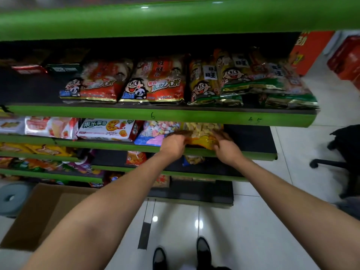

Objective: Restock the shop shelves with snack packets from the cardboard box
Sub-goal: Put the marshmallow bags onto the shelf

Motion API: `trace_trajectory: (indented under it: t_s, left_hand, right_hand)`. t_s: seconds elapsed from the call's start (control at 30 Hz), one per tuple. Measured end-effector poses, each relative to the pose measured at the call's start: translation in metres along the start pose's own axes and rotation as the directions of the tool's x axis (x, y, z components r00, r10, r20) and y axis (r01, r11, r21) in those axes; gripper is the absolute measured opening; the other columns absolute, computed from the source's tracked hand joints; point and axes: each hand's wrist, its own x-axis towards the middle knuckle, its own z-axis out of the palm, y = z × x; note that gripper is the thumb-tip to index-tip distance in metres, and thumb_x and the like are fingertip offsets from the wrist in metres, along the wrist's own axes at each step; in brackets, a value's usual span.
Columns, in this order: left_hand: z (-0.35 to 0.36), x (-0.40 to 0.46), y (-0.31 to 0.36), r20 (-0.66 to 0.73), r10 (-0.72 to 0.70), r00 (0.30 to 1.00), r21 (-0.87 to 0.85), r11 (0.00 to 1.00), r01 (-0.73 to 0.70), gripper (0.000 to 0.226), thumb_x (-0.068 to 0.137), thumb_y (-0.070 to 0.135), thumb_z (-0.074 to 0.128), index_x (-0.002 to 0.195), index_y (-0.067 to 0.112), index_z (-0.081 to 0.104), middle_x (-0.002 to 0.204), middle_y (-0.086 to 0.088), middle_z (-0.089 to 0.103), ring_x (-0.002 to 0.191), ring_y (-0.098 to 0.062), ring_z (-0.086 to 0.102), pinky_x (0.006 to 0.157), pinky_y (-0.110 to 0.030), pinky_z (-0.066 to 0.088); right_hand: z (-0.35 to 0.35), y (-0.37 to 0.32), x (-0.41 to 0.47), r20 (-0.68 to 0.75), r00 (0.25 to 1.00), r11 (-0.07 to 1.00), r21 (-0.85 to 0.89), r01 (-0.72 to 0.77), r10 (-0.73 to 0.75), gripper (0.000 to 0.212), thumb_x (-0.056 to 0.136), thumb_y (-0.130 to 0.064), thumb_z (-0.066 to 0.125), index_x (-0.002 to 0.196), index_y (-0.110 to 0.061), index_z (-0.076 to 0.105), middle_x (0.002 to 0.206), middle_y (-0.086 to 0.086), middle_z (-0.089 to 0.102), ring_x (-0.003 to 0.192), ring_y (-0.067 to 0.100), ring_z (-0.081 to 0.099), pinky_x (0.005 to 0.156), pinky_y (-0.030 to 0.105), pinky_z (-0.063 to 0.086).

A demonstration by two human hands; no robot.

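Both hands reach to the third green shelf (253, 155). A yellow snack packet (202, 134) with pale cubes inside lies at the shelf's front edge. My left hand (174, 144) grips its left side and my right hand (226, 147) grips its right side. The fingers are blurred. Left of it lies a blue and pink packet (152, 133) of pastel cubes. The open cardboard box (39, 215) stands on the floor at the lower left; its inside is mostly hidden by my left arm.
Red and green rice cracker bags (153, 82) fill the shelf above. Bare black shelf (249, 137) lies right of the yellow packet. A black office chair (342, 152) stands at the right, red crates (346, 57) beyond it. My shoes (202, 250) are on glossy white tiles.
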Motion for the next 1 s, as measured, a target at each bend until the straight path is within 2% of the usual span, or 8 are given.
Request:
trace_trajectory:
  t_s: [0.1, 0.17, 0.27, 0.4, 0.63, 0.73, 0.87, 1.0]
  left_hand:
    - [0.005, 0.006, 0.000, 0.045, -0.029, 0.999, 0.029, 0.999, 0.028, 0.048, 0.101, 0.025, 0.046, 0.149, 0.032, 0.045, 0.139, -0.012, 0.060, 0.126, -0.035, 0.056, 0.108, -0.045, 0.044]
    - [0.012, 0.004, -0.002, 0.052, -0.021, 0.998, 0.056, 0.998, 0.019, 0.049, 0.103, 0.031, 0.041, 0.152, 0.032, 0.038, 0.153, -0.006, 0.048, 0.143, -0.031, 0.037, 0.121, -0.049, 0.021]
    - [0.023, -0.005, -0.006, 0.041, 0.030, 0.999, 0.075, 0.997, -0.033, 0.057, 0.105, 0.040, 0.034, 0.159, 0.030, 0.017, 0.167, 0.002, 0.019, 0.155, -0.026, 0.008, 0.123, -0.057, 0.002]
    - [0.034, -0.011, -0.005, 0.065, 0.038, 0.997, 0.094, 0.995, -0.044, 0.065, 0.105, 0.046, 0.029, 0.160, 0.023, 0.004, 0.169, 0.002, 0.001, 0.155, -0.024, -0.009, 0.120, -0.060, -0.005]
    - [0.035, -0.011, -0.004, 0.098, 0.040, 0.994, 0.130, 0.990, -0.052, 0.074, 0.103, 0.048, 0.033, 0.160, 0.020, -0.004, 0.169, -0.001, -0.007, 0.154, -0.026, -0.015, 0.119, -0.061, -0.007]
    - [0.029, -0.016, -0.001, 0.098, 0.049, 0.994, 0.086, 0.995, -0.058, 0.071, 0.103, 0.045, 0.037, 0.160, 0.018, 0.004, 0.169, -0.002, 0.002, 0.155, -0.027, -0.006, 0.120, -0.061, -0.003]
    - [0.018, -0.041, -0.005, -0.081, 0.054, 0.995, -0.043, 0.997, -0.058, 0.055, 0.098, 0.033, 0.050, 0.150, 0.017, 0.039, 0.146, -0.009, 0.047, 0.137, -0.031, 0.039, 0.118, -0.049, 0.026]
    - [0.015, -0.087, -0.036, -0.121, -0.111, 0.986, -0.252, 0.965, 0.078, 0.038, 0.096, 0.025, 0.056, 0.132, 0.014, 0.060, 0.131, -0.009, 0.062, 0.122, -0.029, 0.055, 0.102, -0.041, 0.045]
  right_hand:
    - [-0.002, 0.001, 0.004, 0.006, 1.000, 1.000, 0.015, 0.004, -0.004, 0.058, 0.105, -0.024, 0.040, 0.159, -0.031, 0.019, 0.168, 0.007, 0.011, 0.154, 0.026, 0.011, 0.122, 0.038, 0.021]
    - [-0.001, 0.003, 0.006, 0.071, 0.997, 0.998, -0.055, 0.017, -0.013, 0.058, 0.106, -0.033, 0.035, 0.159, -0.034, 0.012, 0.169, 0.004, 0.003, 0.155, 0.026, 0.004, 0.124, 0.043, 0.013]
    - [0.004, 0.010, 0.006, 0.145, 0.989, 0.983, -0.182, 0.023, 0.004, 0.065, 0.103, -0.053, 0.030, 0.156, -0.043, -0.007, 0.168, -0.001, -0.010, 0.154, 0.029, -0.002, 0.123, 0.052, 0.003]
    - [0.005, 0.017, 0.007, 0.161, 0.987, 0.963, -0.263, 0.058, -0.015, 0.069, 0.100, -0.061, 0.029, 0.152, -0.048, -0.015, 0.167, -0.006, -0.014, 0.154, 0.029, -0.003, 0.121, 0.056, 0.001]
    - [0.003, 0.012, 0.006, 0.189, 0.982, 0.952, -0.300, 0.055, 0.002, 0.072, 0.101, -0.059, 0.029, 0.153, -0.044, -0.019, 0.167, -0.005, -0.017, 0.154, 0.030, -0.006, 0.121, 0.057, -0.001]
    - [-0.002, 0.006, -0.003, 0.126, 0.992, 0.950, -0.307, 0.051, -0.012, 0.076, 0.100, -0.053, 0.040, 0.157, -0.038, -0.009, 0.168, -0.001, -0.009, 0.154, 0.031, -0.002, 0.122, 0.057, 0.002]
    - [0.004, -0.018, -0.037, -0.134, 0.962, 0.937, -0.292, 0.190, -0.236, 0.056, 0.095, -0.034, 0.055, 0.148, -0.020, 0.041, 0.152, 0.009, 0.041, 0.138, 0.035, 0.038, 0.116, 0.054, 0.029]
    - [0.032, -0.046, -0.061, -0.100, 0.918, 0.918, -0.147, 0.368, -0.384, 0.037, 0.093, -0.021, 0.059, 0.129, -0.011, 0.060, 0.129, 0.008, 0.058, 0.119, 0.029, 0.050, 0.103, 0.043, 0.043]
